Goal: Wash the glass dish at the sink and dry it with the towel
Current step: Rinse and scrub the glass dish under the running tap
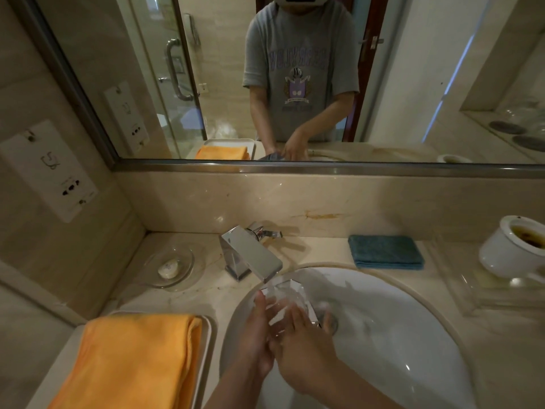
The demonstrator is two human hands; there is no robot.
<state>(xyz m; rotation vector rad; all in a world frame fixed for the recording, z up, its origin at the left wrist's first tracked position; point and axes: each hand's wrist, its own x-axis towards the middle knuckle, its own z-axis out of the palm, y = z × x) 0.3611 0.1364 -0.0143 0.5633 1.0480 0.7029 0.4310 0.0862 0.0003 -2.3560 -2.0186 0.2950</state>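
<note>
The glass dish [284,302] is see-through and wet, so its edges are hard to make out. It is held over the left part of the white sink [383,335], right under the spout of the shiny tap [250,255]. Water runs on it. The left hand [259,335] is on the left side of the dish with the fingers wrapped up along it. The right hand [300,346] lies over the front of the dish with fingers curled on the glass. The two hands are close together and touch near the wrists. Both arms are cut off at the bottom edge.

The drain is partly hidden behind the right hand's fingers.

The shirt seen in the mirror [295,84] has letters on it, but they are backwards and blurry, so they cannot be read.

An orange towel [132,361] lies folded on a white tray [208,343] at the front left corner of the counter. A clear round dish with a small soap [169,268] sits near the back left corner. A blue folded cloth [386,250] lies behind the sink on the right. A white cup [513,249] stands at the right edge, partly cut off. The counter and walls are light brown stone. A white plug plate [50,169] is on the left wall.
</note>
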